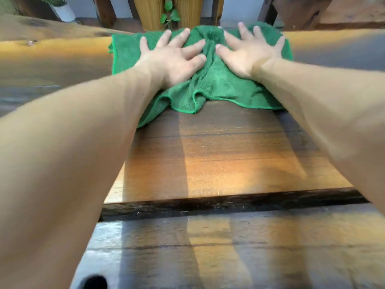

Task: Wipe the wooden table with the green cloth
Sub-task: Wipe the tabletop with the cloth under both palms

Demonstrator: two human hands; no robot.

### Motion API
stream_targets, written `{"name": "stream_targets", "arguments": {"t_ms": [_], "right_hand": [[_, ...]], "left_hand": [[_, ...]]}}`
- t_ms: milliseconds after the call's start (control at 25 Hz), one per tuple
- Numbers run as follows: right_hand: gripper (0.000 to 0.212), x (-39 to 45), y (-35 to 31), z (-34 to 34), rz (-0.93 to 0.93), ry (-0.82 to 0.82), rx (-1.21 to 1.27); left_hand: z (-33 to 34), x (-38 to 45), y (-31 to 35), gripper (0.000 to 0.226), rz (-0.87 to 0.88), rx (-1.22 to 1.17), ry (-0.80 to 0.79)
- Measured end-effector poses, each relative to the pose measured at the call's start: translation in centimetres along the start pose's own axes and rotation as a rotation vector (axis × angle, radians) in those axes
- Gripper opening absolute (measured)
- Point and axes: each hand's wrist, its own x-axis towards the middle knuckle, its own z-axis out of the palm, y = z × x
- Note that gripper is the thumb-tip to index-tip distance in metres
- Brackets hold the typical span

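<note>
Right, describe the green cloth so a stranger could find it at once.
Start at the long wooden table and follow it to its far edge, in front of two ribbed yellow pots. There the green cloth lies rumpled under both flat, spread hands, left hand and right hand; it is the only fabric there.

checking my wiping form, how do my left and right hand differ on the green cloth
The left hand lies on the flatter left part of the green cloth, while the right hand lies on its right part, beside the bunched middle fold. The left hand sits slightly nearer you; the right hand's fingertips reach closer to the cloth's far edge. Both press palm down with fingers spread and straight, on the wooden table.
</note>
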Motion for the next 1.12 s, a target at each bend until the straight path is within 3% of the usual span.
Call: {"name": "stream_targets", "arguments": {"t_ms": [680, 1120], "right_hand": [[0.078, -26.9, 1.9, 2.5, -0.114, -0.079, -0.015], [0.080, -49.4, 1.9, 4.7, -0.179, -0.081, 0.047]], "left_hand": [[2.4, -25.1, 7.0, 0.076, 0.153, 0.077, -0.124], [5.8, -47.6, 11.5, 0.068, 0.176, 0.092, -0.097]]}}
